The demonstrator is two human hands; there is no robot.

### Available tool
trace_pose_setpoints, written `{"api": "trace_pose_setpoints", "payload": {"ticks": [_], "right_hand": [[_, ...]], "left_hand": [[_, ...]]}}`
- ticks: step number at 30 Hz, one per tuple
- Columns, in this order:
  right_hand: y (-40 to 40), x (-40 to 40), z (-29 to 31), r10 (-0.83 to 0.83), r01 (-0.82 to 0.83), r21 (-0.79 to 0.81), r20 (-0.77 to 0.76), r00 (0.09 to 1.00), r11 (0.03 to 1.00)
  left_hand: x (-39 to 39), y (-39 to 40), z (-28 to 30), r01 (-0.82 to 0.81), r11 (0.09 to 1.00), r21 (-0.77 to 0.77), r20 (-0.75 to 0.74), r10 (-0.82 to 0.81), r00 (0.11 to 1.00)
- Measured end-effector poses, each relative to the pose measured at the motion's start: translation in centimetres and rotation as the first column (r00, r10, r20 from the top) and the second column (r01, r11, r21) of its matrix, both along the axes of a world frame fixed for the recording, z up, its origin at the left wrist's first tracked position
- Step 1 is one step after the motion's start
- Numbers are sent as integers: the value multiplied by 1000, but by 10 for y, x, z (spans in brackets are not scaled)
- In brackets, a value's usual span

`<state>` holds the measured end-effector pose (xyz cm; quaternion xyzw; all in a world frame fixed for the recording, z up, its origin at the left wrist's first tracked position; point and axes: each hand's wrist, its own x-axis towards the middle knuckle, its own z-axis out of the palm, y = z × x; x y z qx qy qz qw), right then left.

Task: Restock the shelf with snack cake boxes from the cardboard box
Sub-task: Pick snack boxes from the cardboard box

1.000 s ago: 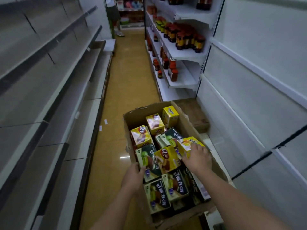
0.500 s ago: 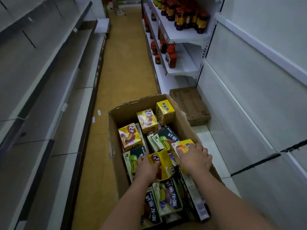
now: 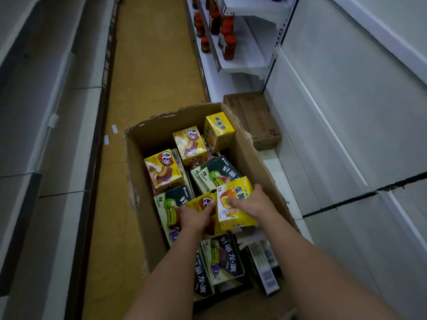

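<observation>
Two bare shelf runs (image 3: 323,125) flank aisle. Cardboard box (image 3: 147,204) on floor, full of snack boxes. Pick step: right hand (image 3: 250,204) grips yellow box (image 3: 235,202); left hand (image 3: 196,215) curls round smaller yellow box (image 3: 203,203). Next: lift clear, carry to shelf.

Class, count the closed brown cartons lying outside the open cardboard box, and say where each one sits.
1. The closed brown carton lies on the bottom shelf ledge at right, just beyond the open cardboard box. Others may be out of view.
</observation>
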<state>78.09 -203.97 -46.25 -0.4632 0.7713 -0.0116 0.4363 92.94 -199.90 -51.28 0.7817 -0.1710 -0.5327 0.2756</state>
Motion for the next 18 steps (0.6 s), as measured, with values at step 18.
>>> {"api": "trace_pose_setpoints", "payload": {"ticks": [18], "right_hand": [[29,-31,3,-360,300,203,441,822,932]], "left_hand": [[4,37,9,-118,993,-10,-332,108,937]]}}
